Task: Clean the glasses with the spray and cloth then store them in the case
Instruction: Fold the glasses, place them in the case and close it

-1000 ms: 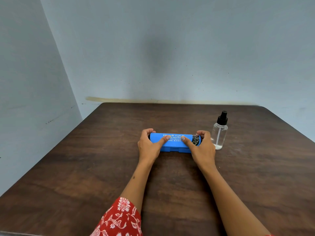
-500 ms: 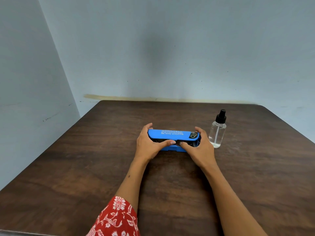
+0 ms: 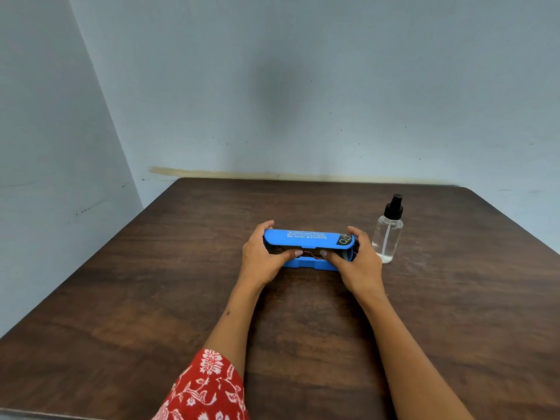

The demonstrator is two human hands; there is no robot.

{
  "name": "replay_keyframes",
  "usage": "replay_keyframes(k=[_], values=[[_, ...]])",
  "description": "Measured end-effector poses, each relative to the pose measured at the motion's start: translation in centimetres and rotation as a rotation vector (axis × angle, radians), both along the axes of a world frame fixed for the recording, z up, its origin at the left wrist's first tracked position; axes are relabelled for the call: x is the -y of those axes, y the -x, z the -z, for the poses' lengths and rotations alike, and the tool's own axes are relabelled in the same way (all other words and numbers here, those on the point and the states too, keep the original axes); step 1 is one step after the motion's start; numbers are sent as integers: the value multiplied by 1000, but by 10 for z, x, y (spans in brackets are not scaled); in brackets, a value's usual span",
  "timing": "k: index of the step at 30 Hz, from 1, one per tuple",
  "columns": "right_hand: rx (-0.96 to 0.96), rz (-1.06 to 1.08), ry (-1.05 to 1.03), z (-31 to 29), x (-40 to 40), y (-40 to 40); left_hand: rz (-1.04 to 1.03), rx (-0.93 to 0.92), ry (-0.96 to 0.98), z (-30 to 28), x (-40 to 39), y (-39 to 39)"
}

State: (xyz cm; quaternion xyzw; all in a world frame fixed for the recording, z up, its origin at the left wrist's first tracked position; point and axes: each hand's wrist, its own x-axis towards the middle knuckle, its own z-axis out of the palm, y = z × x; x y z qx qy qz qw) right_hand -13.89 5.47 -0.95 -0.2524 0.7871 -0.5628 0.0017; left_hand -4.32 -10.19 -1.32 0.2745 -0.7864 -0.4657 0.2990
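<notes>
At desk centre, the blue case [image 3: 309, 249] is held at both ends, lid part-raised.
Compared with half a second earlier, the lid gap is seen wider. The left hand [image 3: 263, 258] and right hand [image 3: 357, 263] are each curled round one end in a holding grip, thumbs at the opening. Contents inside are dark and hard to make out. The spray bottle [image 3: 388, 230] is stood upright just beside the right hand.
</notes>
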Motion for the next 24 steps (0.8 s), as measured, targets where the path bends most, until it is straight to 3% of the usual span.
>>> replay_keyframes(k=[8,14,24], values=[[-25,33,-13,-1,1,-4,39,50,63,-3,-4,-3],[27,16,21,-6,-1,-8,6,-15,-38,-9,-12,-5],[-31,-16,-71,-1,-4,-5,20,0,0,-9,-8,-8]])
